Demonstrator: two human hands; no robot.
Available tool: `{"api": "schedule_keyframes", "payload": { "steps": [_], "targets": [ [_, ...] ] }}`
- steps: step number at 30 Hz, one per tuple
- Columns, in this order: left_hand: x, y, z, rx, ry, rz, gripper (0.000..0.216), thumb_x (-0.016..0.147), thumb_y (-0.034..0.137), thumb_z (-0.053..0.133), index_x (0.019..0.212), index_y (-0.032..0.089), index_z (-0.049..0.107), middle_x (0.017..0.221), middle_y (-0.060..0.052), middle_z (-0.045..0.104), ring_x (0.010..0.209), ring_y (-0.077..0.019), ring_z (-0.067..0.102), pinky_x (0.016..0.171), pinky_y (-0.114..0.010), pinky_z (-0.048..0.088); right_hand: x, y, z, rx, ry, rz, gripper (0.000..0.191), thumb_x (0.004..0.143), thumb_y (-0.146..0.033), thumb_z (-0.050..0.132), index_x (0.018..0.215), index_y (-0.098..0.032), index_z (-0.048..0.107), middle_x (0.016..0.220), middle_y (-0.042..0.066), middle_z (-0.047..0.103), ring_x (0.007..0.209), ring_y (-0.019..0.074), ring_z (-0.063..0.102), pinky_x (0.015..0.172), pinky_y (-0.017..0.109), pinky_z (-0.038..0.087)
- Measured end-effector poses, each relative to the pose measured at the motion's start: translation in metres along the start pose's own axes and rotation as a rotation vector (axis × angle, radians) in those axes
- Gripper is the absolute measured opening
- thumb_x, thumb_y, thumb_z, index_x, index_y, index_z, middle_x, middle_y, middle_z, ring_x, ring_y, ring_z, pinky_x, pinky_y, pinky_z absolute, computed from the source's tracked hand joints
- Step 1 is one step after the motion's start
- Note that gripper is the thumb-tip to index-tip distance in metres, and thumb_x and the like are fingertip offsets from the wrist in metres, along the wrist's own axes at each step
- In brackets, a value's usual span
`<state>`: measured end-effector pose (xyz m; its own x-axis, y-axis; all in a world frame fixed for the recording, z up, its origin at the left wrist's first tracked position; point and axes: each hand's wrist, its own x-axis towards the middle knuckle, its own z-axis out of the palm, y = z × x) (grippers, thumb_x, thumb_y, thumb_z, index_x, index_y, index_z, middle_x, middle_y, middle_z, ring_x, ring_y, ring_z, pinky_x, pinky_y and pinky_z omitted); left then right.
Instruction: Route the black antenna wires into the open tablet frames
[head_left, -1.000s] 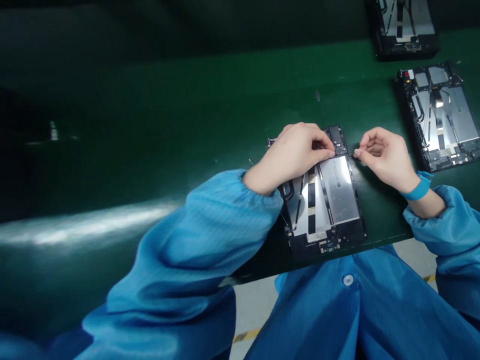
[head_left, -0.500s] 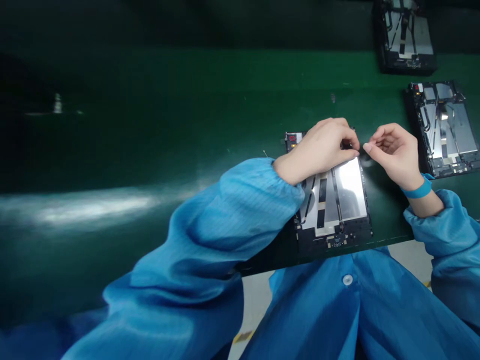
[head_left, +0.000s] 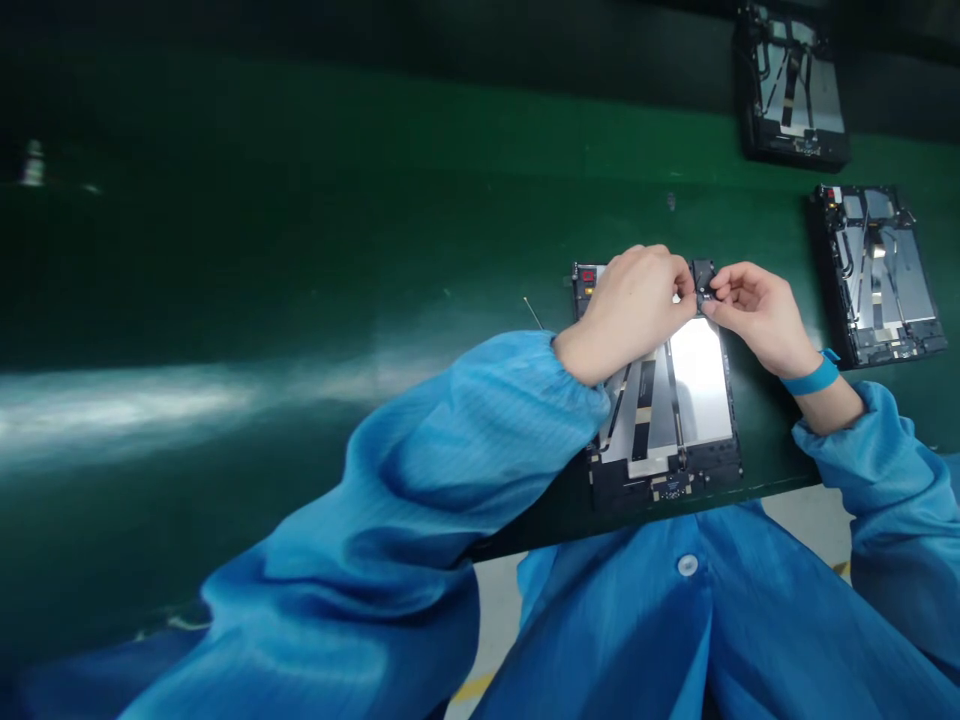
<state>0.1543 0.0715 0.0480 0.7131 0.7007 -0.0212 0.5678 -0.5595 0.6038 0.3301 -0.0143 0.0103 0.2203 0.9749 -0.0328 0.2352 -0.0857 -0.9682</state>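
Observation:
An opened tablet-like device (head_left: 701, 390), with silver plates, dark ribbon cables and small circuit boards, lies flat near the table's front edge. Across its upper part reaches my left hand (head_left: 634, 295), fingertips pinched at the device's upper right corner. My right hand (head_left: 761, 305) comes in from the right, thumb and fingers pinched at a small dark part (head_left: 703, 283) on that same corner. Both sets of fingertips are close together there. What exactly the left fingers hold is too small to make out. The left hand hides the device's upper middle.
To the right rests a stack of similar opened devices (head_left: 889, 270). Farther back stands another stack (head_left: 799, 95). A thin pointed tool or wire (head_left: 532, 312) sticks out beside my left sleeve. The green table (head_left: 300, 250) stretches left, its front edge close to my body.
My right hand has moved left onto the device's upper right corner, closing the gap to my left hand. The left hand has shifted slightly left, and the whole view has turned a little.

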Motion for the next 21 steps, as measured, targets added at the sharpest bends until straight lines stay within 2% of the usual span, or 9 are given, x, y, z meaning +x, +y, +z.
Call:
{"api": "schedule_keyframes", "payload": {
  "steps": [6,12,14,17,21],
  "targets": [
    [0.001,-0.006,0.003,-0.030,0.026,0.040,0.016,0.085,0.018,0.060,0.083,0.018,0.075,0.090,-0.008,0.072,0.092,-0.0258,0.065,0.094,-0.043,0.052,0.000,-0.002,-0.002,0.006,-0.014,0.029,0.032,0.069,-0.030,0.086,0.090,-0.023,0.063,0.085,-0.002,0.064,0.081,0.0137,0.063,0.074,0.028,0.055],
    [0.003,0.002,0.000,-0.009,-0.025,-0.011,0.019,0.087,0.016,0.058,0.088,0.016,0.076,0.095,-0.011,0.073,0.097,-0.0287,0.067,0.096,-0.045,0.052,0.003,-0.011,0.001,-0.077,-0.017,0.024,0.026,0.069,-0.024,0.078,0.087,-0.022,0.060,0.081,-0.003,0.060,0.074,0.0118,0.058,0.066,0.026,0.049],
    [0.001,0.002,-0.007,-0.015,-0.015,-0.011,0.019,0.088,0.017,0.059,0.094,0.014,0.077,0.100,-0.012,0.073,0.099,-0.0287,0.068,0.095,-0.044,0.053,0.006,-0.016,0.002,-0.102,-0.013,0.031,0.025,0.067,-0.019,0.076,0.086,-0.022,0.060,0.078,-0.005,0.058,0.070,0.0102,0.054,0.064,0.025,0.046],
    [-0.013,-0.009,-0.025,-0.039,0.103,-0.026,0.026,0.088,0.019,0.063,0.110,0.016,0.076,0.106,-0.010,0.073,0.097,-0.0263,0.067,0.093,-0.041,0.054,0.011,-0.020,0.001,-0.099,-0.010,0.070,0.026,0.064,-0.014,0.075,0.085,-0.021,0.060,0.074,-0.006,0.056,0.067,0.0091,0.052,0.062,0.025,0.043],
    [-0.048,-0.034,-0.051,-0.044,0.220,-0.168,0.027,0.087,0.025,0.064,0.111,0.019,0.074,0.094,-0.006,0.071,0.082,-0.0219,0.063,0.086,-0.038,0.053,0.017,-0.016,-0.004,0.003,-0.038,0.146,0.032,0.060,-0.019,0.082,0.083,-0.021,0.061,0.071,-0.007,0.055,0.066,0.0090,0.051,0.063,0.025,0.044]
  ]
}}
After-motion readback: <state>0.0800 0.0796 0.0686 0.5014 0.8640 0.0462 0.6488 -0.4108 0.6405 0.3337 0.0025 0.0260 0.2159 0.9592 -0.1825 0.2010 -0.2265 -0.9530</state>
